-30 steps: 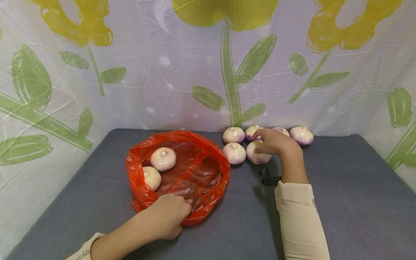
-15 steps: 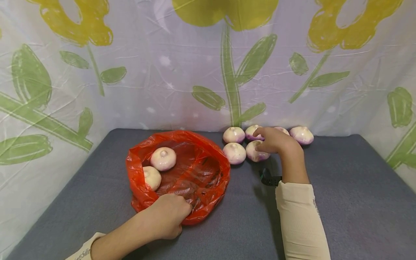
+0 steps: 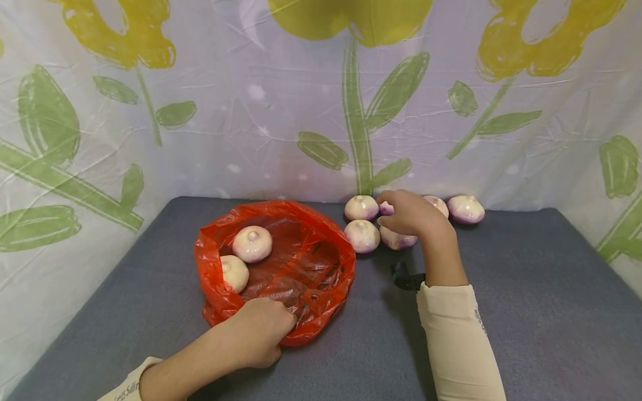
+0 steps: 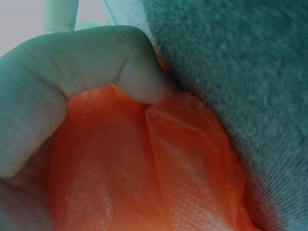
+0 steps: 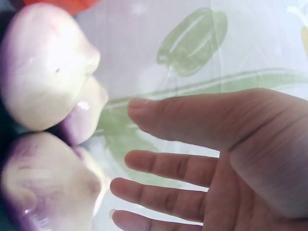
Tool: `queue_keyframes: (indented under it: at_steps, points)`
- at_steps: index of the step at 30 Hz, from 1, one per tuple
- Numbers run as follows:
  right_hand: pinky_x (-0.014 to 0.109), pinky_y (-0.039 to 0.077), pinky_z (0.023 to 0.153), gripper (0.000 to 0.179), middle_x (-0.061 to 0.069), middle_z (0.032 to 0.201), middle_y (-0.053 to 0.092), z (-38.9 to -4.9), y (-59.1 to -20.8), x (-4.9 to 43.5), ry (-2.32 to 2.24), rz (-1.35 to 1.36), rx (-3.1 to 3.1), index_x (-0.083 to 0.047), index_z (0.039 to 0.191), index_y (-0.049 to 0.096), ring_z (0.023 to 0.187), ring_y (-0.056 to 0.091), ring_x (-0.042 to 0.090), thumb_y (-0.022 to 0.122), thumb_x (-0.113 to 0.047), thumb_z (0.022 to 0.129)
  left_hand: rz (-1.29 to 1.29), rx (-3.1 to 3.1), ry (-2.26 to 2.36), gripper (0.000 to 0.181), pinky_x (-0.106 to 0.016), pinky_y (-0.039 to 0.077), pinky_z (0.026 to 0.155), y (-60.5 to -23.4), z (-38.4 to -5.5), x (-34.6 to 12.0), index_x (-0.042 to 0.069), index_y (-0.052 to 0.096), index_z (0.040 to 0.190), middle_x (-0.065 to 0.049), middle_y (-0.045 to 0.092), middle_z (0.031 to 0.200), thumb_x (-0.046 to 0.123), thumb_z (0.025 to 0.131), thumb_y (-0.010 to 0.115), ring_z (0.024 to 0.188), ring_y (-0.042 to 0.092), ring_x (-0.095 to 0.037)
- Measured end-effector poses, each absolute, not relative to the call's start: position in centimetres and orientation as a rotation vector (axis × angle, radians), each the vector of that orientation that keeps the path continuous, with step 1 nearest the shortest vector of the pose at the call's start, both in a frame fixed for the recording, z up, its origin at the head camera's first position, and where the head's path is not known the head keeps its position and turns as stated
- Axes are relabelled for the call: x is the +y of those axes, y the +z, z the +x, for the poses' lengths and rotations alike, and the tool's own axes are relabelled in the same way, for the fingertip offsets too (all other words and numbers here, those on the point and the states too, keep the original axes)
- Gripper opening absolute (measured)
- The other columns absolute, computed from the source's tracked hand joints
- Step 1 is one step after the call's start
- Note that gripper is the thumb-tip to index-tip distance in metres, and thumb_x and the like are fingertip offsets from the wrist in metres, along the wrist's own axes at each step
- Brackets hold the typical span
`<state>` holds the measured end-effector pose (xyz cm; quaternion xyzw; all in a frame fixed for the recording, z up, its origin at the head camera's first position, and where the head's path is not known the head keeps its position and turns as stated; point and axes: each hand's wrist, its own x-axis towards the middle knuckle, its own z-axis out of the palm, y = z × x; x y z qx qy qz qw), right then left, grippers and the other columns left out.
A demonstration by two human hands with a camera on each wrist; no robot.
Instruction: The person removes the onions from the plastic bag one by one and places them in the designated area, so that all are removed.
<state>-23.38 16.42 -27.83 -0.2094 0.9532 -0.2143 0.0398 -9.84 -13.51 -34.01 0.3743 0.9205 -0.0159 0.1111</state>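
Observation:
My left hand (image 3: 261, 334) pinches the near rim of a red plastic bag (image 3: 204, 253), its thumb and a curled finger on the film in the left wrist view. The bag lies wide-mouthed, with two glossy white turnips (image 3: 252, 244) at its left side. Over a group of white-and-purple turnips, my right hand (image 3: 413, 214) hangs palm down. The right wrist view has its fingers (image 5: 159, 190) extended and apart, nothing between them. Just below the hand sits the front turnip (image 3: 397, 240), partly covered; another behind it is mostly hidden.
Two turnips (image 3: 362, 236) stand left of the right hand, close to the bag, and two more (image 3: 466, 209) to its right at the back. A flower-printed curtain (image 3: 251, 122) rises behind the grey tabletop (image 3: 541, 312).
My right hand has shifted slightly left and up over the turnips, its fingers off the front one, which sits a little farther back. The left hand holds the bag in place.

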Motion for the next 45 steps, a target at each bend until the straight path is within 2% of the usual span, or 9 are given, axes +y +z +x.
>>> queue_keyframes:
  at_steps: [4, 11, 17, 21, 27, 31, 35, 41, 45]
  points:
    - [0.048, 0.043, 0.088, 0.019, 0.013, 0.093, 0.063, -23.2, -27.5, 15.5, -0.634, -0.714, 2.949, -0.002, 0.106, 0.065, 0.091, 0.057, 0.033, 0.063, -0.010, 0.089, 1.100, 2.709, -0.049, 0.021, -0.038, 0.049, 0.061, -34.2, -9.9, -13.6, 0.013, 0.067, 0.079, 0.005, 0.053, 0.066, 0.009, 0.064, 0.081, 0.060, 0.049, -0.013]
    - [0.049, 0.040, 0.102, 0.036, 0.014, 0.121, 0.065, -22.6, -26.6, 13.0, -0.663, -0.828, 2.897, -0.003, 0.125, 0.064, 0.113, 0.058, 0.035, 0.065, -0.015, 0.092, 1.082, 2.693, -0.021, 0.022, -0.037, 0.049, 0.063, -34.0, -9.9, -13.8, 0.014, 0.068, 0.080, 0.005, 0.053, 0.066, 0.010, 0.065, 0.082, 0.061, 0.049, -0.013]
    - [0.044, 0.044, 0.098, 0.031, 0.011, 0.120, 0.063, -22.6, -26.0, 9.1, -0.680, -1.299, 2.920, -0.004, 0.120, 0.068, 0.112, 0.057, 0.029, 0.068, -0.013, 0.091, 1.052, 2.678, -0.003, 0.021, -0.035, 0.048, 0.063, -33.7, -10.0, -13.5, 0.014, 0.069, 0.082, 0.007, 0.052, 0.065, 0.011, 0.066, 0.083, 0.060, 0.046, -0.012]
    - [0.040, 0.044, 0.099, 0.028, 0.010, 0.116, 0.064, -22.4, -25.8, 6.6, -0.521, -1.485, 2.887, -0.004, 0.117, 0.070, 0.110, 0.058, 0.028, 0.069, -0.013, 0.090, 1.064, 2.680, -0.013, 0.021, -0.036, 0.050, 0.064, -33.8, -10.0, -13.4, 0.014, 0.069, 0.082, 0.006, 0.054, 0.067, 0.012, 0.066, 0.083, 0.062, 0.049, -0.013]
    - [0.037, 0.041, 0.103, 0.035, 0.008, 0.125, 0.059, -21.6, -25.3, 3.0, -0.142, -1.526, 2.805, -0.011, 0.125, 0.066, 0.117, 0.054, 0.025, 0.069, -0.017, 0.091, 1.050, 2.690, -0.031, 0.022, -0.037, 0.050, 0.063, -33.8, -10.0, -13.5, 0.013, 0.068, 0.082, 0.005, 0.054, 0.067, 0.011, 0.066, 0.083, 0.061, 0.049, -0.014]
    - [0.036, 0.032, 0.112, 0.041, 0.006, 0.139, 0.053, -20.9, -25.4, 0.7, 0.017, -1.578, 2.716, -0.014, 0.134, 0.061, 0.133, 0.044, 0.023, 0.066, -0.019, 0.093, 1.065, 2.689, -0.012, 0.021, -0.036, 0.049, 0.061, -33.9, -10.0, -13.7, 0.013, 0.067, 0.080, 0.005, 0.052, 0.065, 0.009, 0.065, 0.082, 0.059, 0.047, -0.013]
    - [0.036, 0.026, 0.115, 0.043, 0.002, 0.144, 0.051, -20.3, -25.5, -1.1, 0.098, -1.611, 2.646, -0.015, 0.140, 0.057, 0.139, 0.039, 0.023, 0.059, -0.018, 0.097, 1.095, 2.692, 0.001, 0.021, -0.035, 0.047, 0.058, -34.1, -10.1, -13.8, 0.014, 0.066, 0.077, 0.007, 0.049, 0.062, 0.008, 0.065, 0.081, 0.056, 0.045, -0.013]
    - [0.038, 0.023, 0.116, 0.032, -0.004, 0.141, 0.053, -19.5, -26.1, -3.4, 0.189, -1.567, 2.588, -0.020, 0.130, 0.061, 0.142, 0.034, 0.025, 0.058, -0.021, 0.098, 1.174, 2.715, 0.013, 0.024, -0.032, 0.039, 0.053, -34.4, -10.2, -14.1, 0.016, 0.060, 0.070, 0.008, 0.043, 0.058, 0.006, 0.061, 0.080, 0.052, 0.039, -0.012]
    - [0.039, 0.021, 0.116, 0.043, -0.005, 0.150, 0.046, -19.1, -26.7, -4.6, 0.237, -1.502, 2.561, -0.023, 0.140, 0.057, 0.147, 0.027, 0.025, 0.060, -0.025, 0.098, 1.212, 2.726, 0.023, 0.025, -0.031, 0.036, 0.052, -34.4, -10.1, -14.1, 0.017, 0.058, 0.067, 0.009, 0.041, 0.057, 0.006, 0.060, 0.079, 0.051, 0.038, -0.011]
